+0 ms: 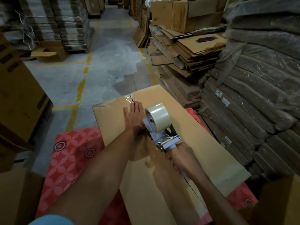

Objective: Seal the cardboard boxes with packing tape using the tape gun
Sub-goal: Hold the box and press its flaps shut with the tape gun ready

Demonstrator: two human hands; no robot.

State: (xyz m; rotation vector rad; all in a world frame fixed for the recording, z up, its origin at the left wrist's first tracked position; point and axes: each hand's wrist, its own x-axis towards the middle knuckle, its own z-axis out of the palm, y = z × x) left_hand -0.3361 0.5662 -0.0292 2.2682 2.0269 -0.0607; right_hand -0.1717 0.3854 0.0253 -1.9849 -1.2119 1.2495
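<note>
Warehouse floor, red cloth [73, 151] spread; the box [203, 138] lies flat on it. My left hand [134, 116] presses the seam with straight fingers. My right hand [183, 158] clenches the tape gun [159, 125] handle, mid-seam. Next, I judge: draw it toward me, tape kept taut.

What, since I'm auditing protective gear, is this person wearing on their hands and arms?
Nothing protective. The left hand and right hand are gloveless, with no ring, watch or wristband showing. The left forearm and right forearm are uncovered. Light blue fabric shows at the bottom edge beside the left arm; whether it is a sleeve cannot be told.
</note>
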